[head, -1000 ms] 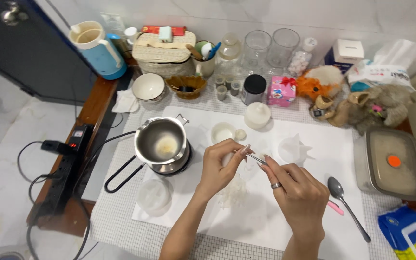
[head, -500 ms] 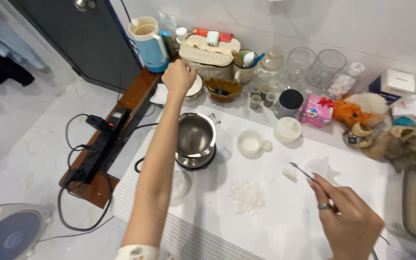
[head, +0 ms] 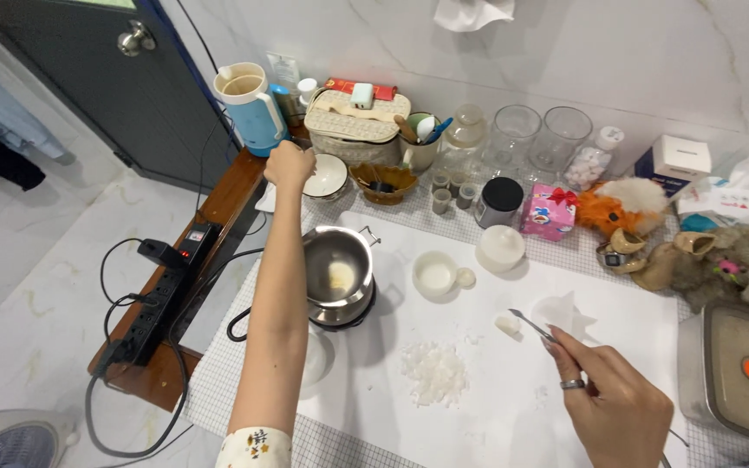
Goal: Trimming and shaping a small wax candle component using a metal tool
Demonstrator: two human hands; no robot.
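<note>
My left hand (head: pixel 290 165) is stretched out to the back left, fingers curled at the left rim of a white bowl (head: pixel 329 176), just below a blue kettle (head: pixel 249 108). Whether it grips anything is hidden. My right hand (head: pixel 608 403), with a ring on one finger, holds thin metal tweezers (head: pixel 532 326). Their tip lies next to a small white wax lump (head: pixel 507 324) on the white sheet (head: pixel 478 425). A pile of white flakes (head: pixel 433 373) lies in front. Under my left forearm, a steel pot (head: pixel 338 269) sits on a small burner.
A white cup (head: pixel 435 276), a white-lidded jar (head: pixel 500 247), a pink box (head: pixel 548 212) and plush toys (head: pixel 721 260) stand behind. Glass jars (head: pixel 535 139) line the wall. A steel container (head: pixel 743 373) sits right. A power strip (head: pixel 162 295) lies on the left ledge, a fan (head: pixel 2 442) below.
My left hand has left the spot beside my right hand and reached to the back left by the bowl. The view swung left. My right hand kept the tweezers.
</note>
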